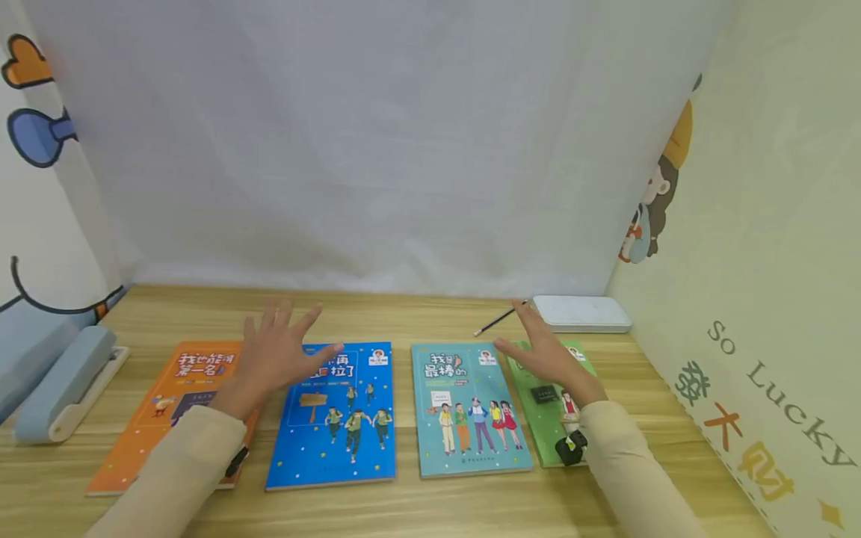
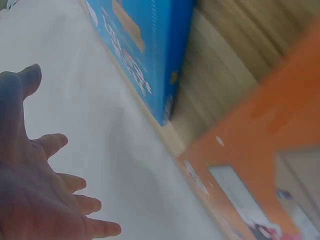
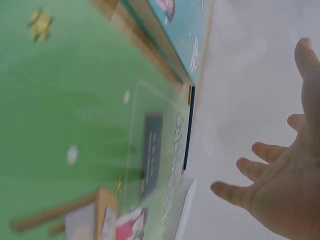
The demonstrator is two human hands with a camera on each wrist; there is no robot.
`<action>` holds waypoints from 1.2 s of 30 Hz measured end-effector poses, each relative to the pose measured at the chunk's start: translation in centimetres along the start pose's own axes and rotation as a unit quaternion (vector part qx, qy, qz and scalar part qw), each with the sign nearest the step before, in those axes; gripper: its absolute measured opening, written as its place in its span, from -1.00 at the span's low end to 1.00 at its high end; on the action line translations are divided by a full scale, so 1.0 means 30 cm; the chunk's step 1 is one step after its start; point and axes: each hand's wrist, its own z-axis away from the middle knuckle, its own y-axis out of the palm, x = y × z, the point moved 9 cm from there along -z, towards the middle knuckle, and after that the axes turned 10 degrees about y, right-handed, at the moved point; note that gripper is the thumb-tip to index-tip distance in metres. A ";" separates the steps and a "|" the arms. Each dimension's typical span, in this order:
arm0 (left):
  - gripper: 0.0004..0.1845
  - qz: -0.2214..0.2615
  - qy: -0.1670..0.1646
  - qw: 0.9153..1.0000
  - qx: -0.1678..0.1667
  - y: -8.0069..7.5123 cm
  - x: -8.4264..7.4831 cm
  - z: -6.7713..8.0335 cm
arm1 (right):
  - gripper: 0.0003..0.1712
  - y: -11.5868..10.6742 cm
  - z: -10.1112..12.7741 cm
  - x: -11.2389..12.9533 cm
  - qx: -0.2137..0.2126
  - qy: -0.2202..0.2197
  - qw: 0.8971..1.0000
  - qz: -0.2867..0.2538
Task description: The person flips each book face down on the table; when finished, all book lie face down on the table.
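Observation:
Four books lie face up in a row on the wooden table: an orange book [image 1: 171, 418], a blue book [image 1: 336, 426], a teal book [image 1: 471, 418] and a green book [image 1: 551, 403]. Above the gap between the orange and blue books, my left hand [image 1: 279, 351] hovers with fingers spread. My right hand [image 1: 548, 355] is likewise spread over the green book, its thumb reaching toward the teal one. Both wrist views show the palms holding nothing, apart from the covers.
A light blue stapler [image 1: 70, 388] stands at the table's left side. Toward the back right lie a white case [image 1: 581, 314] and a dark pencil [image 1: 498, 320]. White cloth [image 1: 370, 149] hangs behind the table, and a printed wall [image 1: 753, 299] borders the right.

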 end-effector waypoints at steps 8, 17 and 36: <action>-0.12 0.007 0.046 0.999 0.002 0.040 -0.150 -0.066 | 0.10 -0.048 0.017 -0.086 0.009 -0.011 0.999 -0.031; -0.10 0.042 0.127 0.991 0.019 0.101 -0.388 -0.157 | 0.10 -0.124 0.028 -0.210 0.027 0.009 1.000 -0.005; -0.14 0.056 0.288 0.952 0.087 0.281 -0.802 -0.200 | 0.12 -0.139 0.035 -0.356 0.072 0.022 0.997 0.018</action>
